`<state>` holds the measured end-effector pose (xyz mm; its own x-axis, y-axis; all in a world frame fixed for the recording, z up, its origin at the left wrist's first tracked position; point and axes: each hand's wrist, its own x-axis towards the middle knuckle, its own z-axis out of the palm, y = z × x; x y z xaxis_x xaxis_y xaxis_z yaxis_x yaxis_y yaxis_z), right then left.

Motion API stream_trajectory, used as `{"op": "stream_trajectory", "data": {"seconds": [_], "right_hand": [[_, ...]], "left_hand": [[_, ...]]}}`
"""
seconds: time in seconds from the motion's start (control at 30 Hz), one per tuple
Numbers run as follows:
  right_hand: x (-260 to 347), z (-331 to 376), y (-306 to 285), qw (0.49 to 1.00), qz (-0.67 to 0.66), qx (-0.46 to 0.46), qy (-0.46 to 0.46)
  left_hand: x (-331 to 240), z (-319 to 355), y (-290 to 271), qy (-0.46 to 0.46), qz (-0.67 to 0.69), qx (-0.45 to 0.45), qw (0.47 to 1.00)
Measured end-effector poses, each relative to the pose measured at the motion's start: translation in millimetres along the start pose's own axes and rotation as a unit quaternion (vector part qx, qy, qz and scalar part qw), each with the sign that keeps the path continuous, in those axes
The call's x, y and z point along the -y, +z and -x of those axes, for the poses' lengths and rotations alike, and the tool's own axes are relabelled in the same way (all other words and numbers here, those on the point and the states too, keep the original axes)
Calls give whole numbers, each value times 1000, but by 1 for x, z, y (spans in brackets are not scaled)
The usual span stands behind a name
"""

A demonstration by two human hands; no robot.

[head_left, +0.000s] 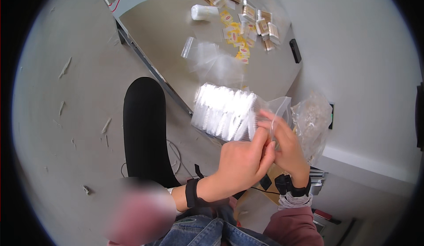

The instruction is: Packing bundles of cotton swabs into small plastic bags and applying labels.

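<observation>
A clear zip bag (274, 109) filled with a row of white, ridged bundles (225, 111) lies at the near edge of the table; their exact kind cannot be made out. My left hand (243, 164) reaches across from the left, thumb and index finger pinched together at the bag's mouth strip. Beside it, my right hand (287, 146) holds the bag's open end, its fingers partly behind the clear film. Both hands are close together, nearly touching. Just beyond the bundles lie flat, empty clear zip bags (214, 58).
Yellow-and-white cards (236, 36) and several packs of wooden-stick swabs (263, 26) lie on the table (172, 34). A white roll (204, 12) rests farther left, a black phone-like object (295, 51) near the wall. A crumpled clear bag (312, 118) sits right of my hand. Scraps litter the floor.
</observation>
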<state>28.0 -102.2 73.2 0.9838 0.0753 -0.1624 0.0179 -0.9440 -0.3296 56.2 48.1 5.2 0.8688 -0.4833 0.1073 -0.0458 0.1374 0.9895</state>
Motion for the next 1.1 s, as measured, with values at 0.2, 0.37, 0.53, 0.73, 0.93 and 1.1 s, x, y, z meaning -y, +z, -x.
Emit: {"op": "stream_trajectory", "data": {"seconds": [0.2, 0.37, 0.53, 0.73, 0.93, 1.1], "right_hand": [[-6, -11, 15, 986, 135, -90, 22], [-1, -12, 17, 981, 158, -99, 53], [-3, -13, 12, 994, 67, -42, 77], [-18, -14, 19, 982, -69, -37, 175], [4, -20, 18, 981, -45, 9, 189], [26, -18, 24, 940, -172, 8, 295]], "left_hand": [[-1, 2, 3, 10, -10, -19, 1000], [-3, 7, 12, 15, -12, -6, 1000], [-2, 9, 16, 20, -6, -16, 1000], [0, 5, 16, 32, 4, -34, 999], [2, 10, 16, 5, -120, 11, 993], [8, 6, 18, 77, -192, -25, 978]]}}
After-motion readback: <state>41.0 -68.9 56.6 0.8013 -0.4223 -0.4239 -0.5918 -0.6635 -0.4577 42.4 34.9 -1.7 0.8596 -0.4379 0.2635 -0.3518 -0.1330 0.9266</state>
